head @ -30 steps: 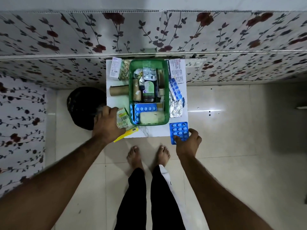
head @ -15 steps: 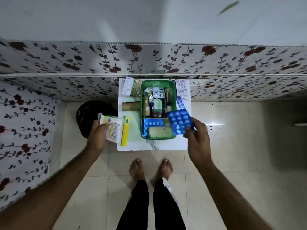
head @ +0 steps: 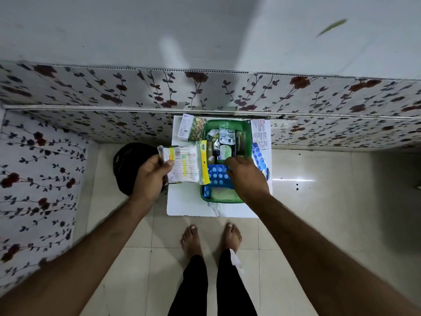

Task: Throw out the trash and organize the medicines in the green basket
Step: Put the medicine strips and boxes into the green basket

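Observation:
The green basket stands on a small white table and holds blister strips, small bottles and packets. My right hand reaches into the basket from the right, fingers gripping the edge of a blue blister pack that lies over the basket's near half. My left hand holds a clear pack of cotton buds with a yellow edge in the air just left of the basket, above the table's left side.
A black trash bag sits on the floor left of the table. A white medicine box and a packet of yellow tablets lie at the table's back left. A printed leaflet and a blue strip lie right of the basket. Walls close behind and left.
My right hand lifted the blue blister pack from the table's front right corner and brought it into the basket. My left hand raised the cotton bud pack off the table.

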